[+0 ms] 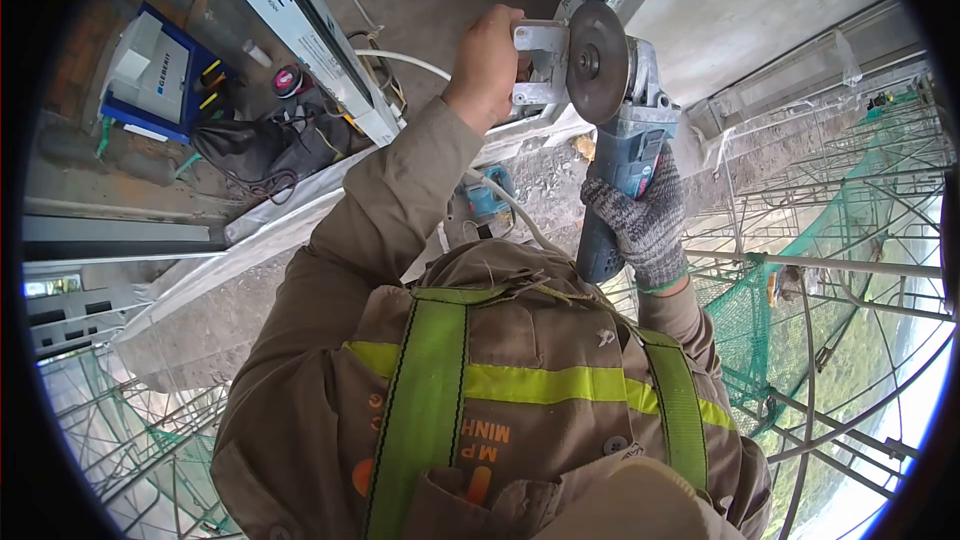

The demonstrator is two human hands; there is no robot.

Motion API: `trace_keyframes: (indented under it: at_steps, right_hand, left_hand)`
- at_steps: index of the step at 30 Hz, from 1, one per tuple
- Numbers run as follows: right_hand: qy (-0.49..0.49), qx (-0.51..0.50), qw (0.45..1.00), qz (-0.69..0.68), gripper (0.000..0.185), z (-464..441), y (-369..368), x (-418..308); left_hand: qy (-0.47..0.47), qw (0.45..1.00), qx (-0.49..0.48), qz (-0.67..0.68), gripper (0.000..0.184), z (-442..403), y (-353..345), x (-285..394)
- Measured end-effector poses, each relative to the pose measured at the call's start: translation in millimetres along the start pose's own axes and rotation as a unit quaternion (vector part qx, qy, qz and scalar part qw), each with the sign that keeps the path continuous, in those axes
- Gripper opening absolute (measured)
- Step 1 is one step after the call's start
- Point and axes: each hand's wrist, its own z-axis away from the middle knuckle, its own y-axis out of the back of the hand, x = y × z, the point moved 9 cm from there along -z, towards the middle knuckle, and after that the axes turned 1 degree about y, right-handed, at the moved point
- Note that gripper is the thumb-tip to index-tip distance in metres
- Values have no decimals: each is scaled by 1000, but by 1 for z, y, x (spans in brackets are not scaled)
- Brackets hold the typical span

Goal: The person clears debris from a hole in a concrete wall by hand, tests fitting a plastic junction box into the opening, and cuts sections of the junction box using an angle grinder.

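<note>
My right hand [640, 210], in a grey knitted glove, is wrapped round the body of a blue angle grinder [636, 145]. The grinder's round disc [598, 62] faces left, close to the edge of a pale metal bracket [541, 37]. Whether disc and metal touch, I cannot tell. Bare and ungloved, my left hand [486, 68] grips the bracket from its left side. Its fingers are partly hidden behind the metal.
A blue-and-white Geberit box [160, 75] and a dark bag [265, 145] lie at upper left, beside a labelled window frame [300, 30]. Below the hands sits a blue power tool [490, 195]. Scaffolding with green netting [745, 340] stands at right. A white cable [520, 210] runs below my hands.
</note>
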Motion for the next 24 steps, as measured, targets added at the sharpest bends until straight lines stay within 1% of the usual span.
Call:
trace_keyframes:
  at_steps: [5,9,13,17,22,24]
  right_hand:
    - [-19,6,1000,1,55,1,-1,7]
    - [4,7,1000,21,56,2,1,0]
    - [-18,6,1000,0,58,0,-3,6]
    - [-6,0,1000,3,59,1,-3,1]
    - [-24,-3,1000,7,60,1,-2,8]
    - [-4,-5,1000,14,60,0,-2,3]
  left_hand:
    - [-25,999,10,-39,29,1,2,-3]
    - [-5,1000,-9,-14,30,-16,6,-10]
    - [-8,1000,1,-12,31,-17,9,-13]
    - [6,1000,-4,-6,31,-22,9,-16]
    - [-4,1000,1,-18,31,-19,9,-13]
    - [-20,1000,8,-17,30,-27,12,-9]
